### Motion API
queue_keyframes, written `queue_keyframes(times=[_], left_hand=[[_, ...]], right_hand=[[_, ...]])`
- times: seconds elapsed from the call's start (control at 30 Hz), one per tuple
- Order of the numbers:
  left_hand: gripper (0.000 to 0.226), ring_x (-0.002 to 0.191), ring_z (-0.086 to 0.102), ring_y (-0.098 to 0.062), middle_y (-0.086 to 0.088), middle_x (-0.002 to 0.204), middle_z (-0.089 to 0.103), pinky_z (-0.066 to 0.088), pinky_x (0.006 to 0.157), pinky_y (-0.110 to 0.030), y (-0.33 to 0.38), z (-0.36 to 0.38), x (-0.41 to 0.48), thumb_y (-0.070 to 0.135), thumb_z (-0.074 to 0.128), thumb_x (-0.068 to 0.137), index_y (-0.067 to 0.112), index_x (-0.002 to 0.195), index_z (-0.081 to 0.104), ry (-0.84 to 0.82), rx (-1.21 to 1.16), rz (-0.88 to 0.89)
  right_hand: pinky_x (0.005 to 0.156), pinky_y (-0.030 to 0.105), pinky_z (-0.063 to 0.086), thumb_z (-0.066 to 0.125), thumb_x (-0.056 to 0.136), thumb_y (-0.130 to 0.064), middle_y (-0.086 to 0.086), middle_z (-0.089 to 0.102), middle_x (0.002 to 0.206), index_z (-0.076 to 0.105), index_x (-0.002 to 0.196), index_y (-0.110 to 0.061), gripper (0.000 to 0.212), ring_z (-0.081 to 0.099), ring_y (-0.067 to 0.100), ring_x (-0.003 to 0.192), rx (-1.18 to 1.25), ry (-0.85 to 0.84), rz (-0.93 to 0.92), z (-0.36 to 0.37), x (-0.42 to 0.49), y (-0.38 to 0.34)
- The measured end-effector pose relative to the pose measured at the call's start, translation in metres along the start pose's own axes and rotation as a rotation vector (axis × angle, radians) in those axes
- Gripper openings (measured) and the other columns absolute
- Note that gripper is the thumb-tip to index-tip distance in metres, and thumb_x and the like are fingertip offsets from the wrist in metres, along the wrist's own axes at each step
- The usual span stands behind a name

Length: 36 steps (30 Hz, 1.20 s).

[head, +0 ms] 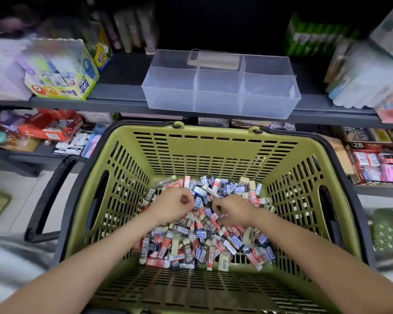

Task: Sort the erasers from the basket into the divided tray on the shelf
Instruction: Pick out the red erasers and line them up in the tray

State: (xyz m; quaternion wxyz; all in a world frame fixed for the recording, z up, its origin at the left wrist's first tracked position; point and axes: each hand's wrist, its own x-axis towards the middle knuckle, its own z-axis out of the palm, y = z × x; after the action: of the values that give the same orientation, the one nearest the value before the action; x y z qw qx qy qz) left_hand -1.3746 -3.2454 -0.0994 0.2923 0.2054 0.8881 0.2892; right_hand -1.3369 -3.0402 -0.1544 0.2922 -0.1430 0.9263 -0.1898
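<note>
A green basket (213,141) with a black rim stands below the shelf. Across its floor lies a heap of erasers (204,243) in red, blue, black and cream sleeves. Both my hands are down in the heap. My left hand (173,207) has its fingers curled into a fist round an eraser. Just to its right, my right hand (233,209) pinches erasers at its curled fingertips. The clear divided tray (168,102) sits on the shelf straight above the basket. Its front compartments hold nothing. A beige oblong thing (213,61) shows at its back middle.
A yellow-green glue box (61,83) stands on the grey shelf (114,103) left of the tray, and blurred packets (361,82) stand to the right. Lower shelves hold stationery, with 2B eraser boxes (377,165) at right. The basket's black handle (51,196) hangs out to the left.
</note>
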Motion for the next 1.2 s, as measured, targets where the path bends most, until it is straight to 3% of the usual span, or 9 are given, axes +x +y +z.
queue_keyframes(times=[0.17,0.3,0.43,0.6,0.73,0.83,0.93,1.03,1.2], left_hand=[[0.008,0.093,0.062,-0.010,0.003,0.099,0.065,0.051,0.083,-0.024,0.005,0.003,-0.005,0.017,0.064,0.089,0.017,0.097,0.065,-0.007,-0.373,-0.108],[0.027,0.105,0.063,-0.025,-0.013,0.117,0.064,0.055,0.083,-0.034,0.025,-0.002,-0.008,0.035,0.051,0.094,0.022,0.116,0.058,-0.189,-1.039,-0.245],[0.039,0.097,0.067,-0.030,-0.018,0.106,0.066,0.057,0.080,-0.043,0.033,-0.001,-0.007,0.046,0.044,0.093,0.021,0.122,0.054,-0.296,-1.332,-0.317],[0.059,0.075,0.062,-0.018,-0.007,0.089,0.065,0.052,0.066,-0.030,0.035,0.001,-0.008,0.015,0.071,0.076,0.029,0.129,0.047,-0.284,-1.282,-0.272],[0.052,0.075,0.056,-0.017,-0.007,0.089,0.059,0.052,0.064,-0.030,0.030,-0.004,-0.004,-0.006,0.061,0.082,0.022,0.126,0.051,-0.151,-1.309,-0.344],[0.030,0.079,0.056,-0.019,-0.008,0.090,0.058,0.053,0.064,-0.033,0.027,-0.008,-0.001,0.008,0.060,0.086,0.009,0.115,0.053,-0.121,-1.380,-0.365],[0.050,0.079,0.060,-0.019,-0.007,0.090,0.064,0.049,0.083,-0.038,0.026,-0.004,-0.001,0.029,0.070,0.076,0.009,0.119,0.055,-0.202,-1.330,-0.317],[0.048,0.070,0.063,-0.017,-0.007,0.083,0.067,0.054,0.073,-0.034,0.021,0.004,0.000,0.022,0.070,0.077,0.006,0.121,0.056,-0.099,-1.362,-0.397],[0.039,0.069,0.058,-0.019,-0.009,0.086,0.064,0.053,0.062,-0.031,0.010,-0.001,0.006,0.004,0.063,0.081,0.005,0.119,0.054,-0.009,-1.382,-0.523]], right_hand=[[0.046,0.010,0.032,0.072,0.077,-0.006,-0.014,0.056,0.068,0.062,0.096,-0.006,0.022,0.050,-0.008,0.046,0.485,0.116,0.131,-0.020,-0.011,-0.008],[0.047,0.023,0.043,0.072,0.078,-0.006,0.013,0.069,0.076,0.059,0.095,-0.004,0.021,0.056,0.017,0.050,1.048,0.255,0.118,-0.041,-0.016,-0.032],[0.047,0.023,0.050,0.072,0.080,-0.009,0.013,0.068,0.071,0.053,0.096,-0.001,0.026,0.057,0.016,0.048,1.241,0.374,0.153,-0.043,-0.018,-0.054],[0.046,0.023,0.049,0.067,0.085,-0.011,0.013,0.070,0.070,0.059,0.102,-0.001,0.021,0.060,0.015,0.049,1.234,0.418,0.141,-0.049,-0.023,-0.063],[0.044,0.015,0.041,0.064,0.087,-0.015,0.002,0.065,0.067,0.066,0.083,-0.005,0.011,0.055,0.007,0.052,1.060,0.605,0.212,-0.069,-0.029,-0.054],[0.045,0.016,0.043,0.066,0.085,-0.018,0.002,0.063,0.063,0.065,0.074,-0.005,0.017,0.055,0.008,0.051,1.128,0.335,0.207,-0.075,-0.034,-0.051],[0.052,0.018,0.052,0.069,0.081,-0.007,0.006,0.067,0.069,0.069,0.083,-0.007,0.003,0.062,0.011,0.055,1.143,0.147,0.071,-0.067,-0.030,-0.067],[0.062,0.023,0.056,0.062,0.082,0.006,0.012,0.071,0.082,0.069,0.093,-0.011,0.022,0.067,0.018,0.068,1.277,0.073,0.050,-0.063,-0.022,-0.061],[0.068,0.023,0.054,0.066,0.083,-0.010,0.001,0.069,0.096,0.068,0.097,-0.011,0.014,0.067,0.014,0.078,0.252,0.105,0.429,-0.015,-0.013,-0.027]])
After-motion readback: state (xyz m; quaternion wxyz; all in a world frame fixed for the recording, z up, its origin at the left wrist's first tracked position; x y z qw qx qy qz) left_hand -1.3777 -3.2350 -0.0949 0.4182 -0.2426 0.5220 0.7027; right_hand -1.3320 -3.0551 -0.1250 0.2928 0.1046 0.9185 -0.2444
